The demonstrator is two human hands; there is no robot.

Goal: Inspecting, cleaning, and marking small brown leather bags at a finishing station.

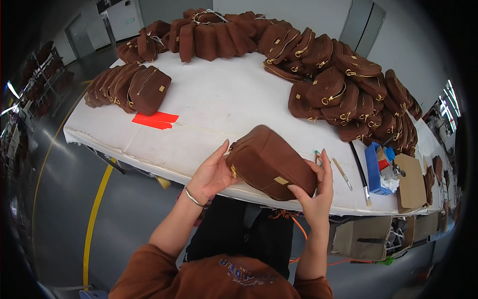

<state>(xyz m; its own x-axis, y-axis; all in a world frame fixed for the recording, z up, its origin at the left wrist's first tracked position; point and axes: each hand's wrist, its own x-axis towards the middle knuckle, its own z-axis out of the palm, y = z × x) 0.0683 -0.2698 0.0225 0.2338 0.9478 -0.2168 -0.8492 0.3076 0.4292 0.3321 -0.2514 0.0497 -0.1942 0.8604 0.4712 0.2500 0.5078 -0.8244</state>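
Note:
A brown leather-look bag (pixel 274 159) with a small gold plate and a gold zip pull is tilted between my two hands over the table's near edge. My left hand (pixel 213 173) cups its left end beside the zip pull, palm showing and some fingertips hidden behind the bag. My right hand (pixel 317 192) grips the right end, thumb on the near face by the gold plate and fingers along the far side. A metal bangle (pixel 193 197) circles my left wrist.
Brown bags stand in a row (pixel 132 87) at left, along the back (pixel 214 37), and in a heap (pixel 338 94) at right. Red tape (pixel 155 120) marks the white table (pixel 199 99). Brushes (pixel 359 172), a blue bin (pixel 374 169) and a cardboard piece (pixel 411 182) lie right.

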